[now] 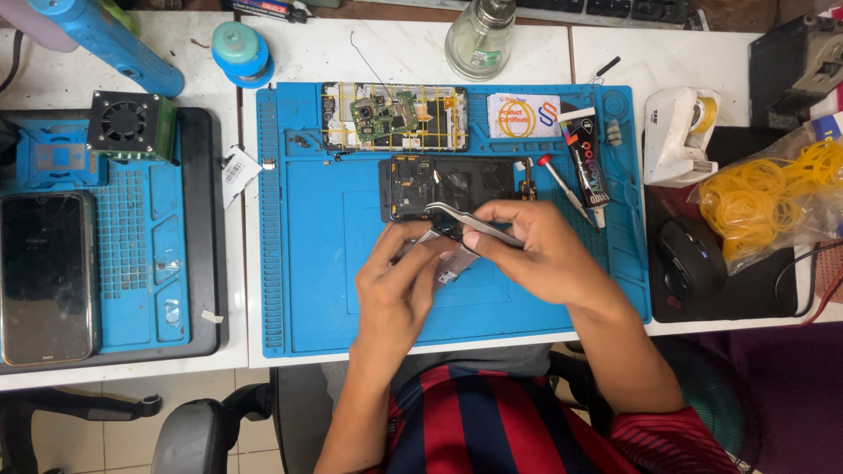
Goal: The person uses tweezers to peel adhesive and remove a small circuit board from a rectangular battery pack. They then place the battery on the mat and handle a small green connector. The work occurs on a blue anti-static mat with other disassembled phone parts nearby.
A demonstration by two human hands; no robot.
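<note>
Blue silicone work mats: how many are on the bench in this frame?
2. The large blue mat lies at the centre under both hands; a smaller blue mat sits on the dark tray at the left, with a phone resting on it. None appears hidden.

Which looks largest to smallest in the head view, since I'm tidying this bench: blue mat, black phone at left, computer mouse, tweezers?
1. Blue mat
2. Black phone
3. Computer mouse
4. Tweezers in the right hand; partly hidden and nearer the camera, so this last place is unsure.
</note>
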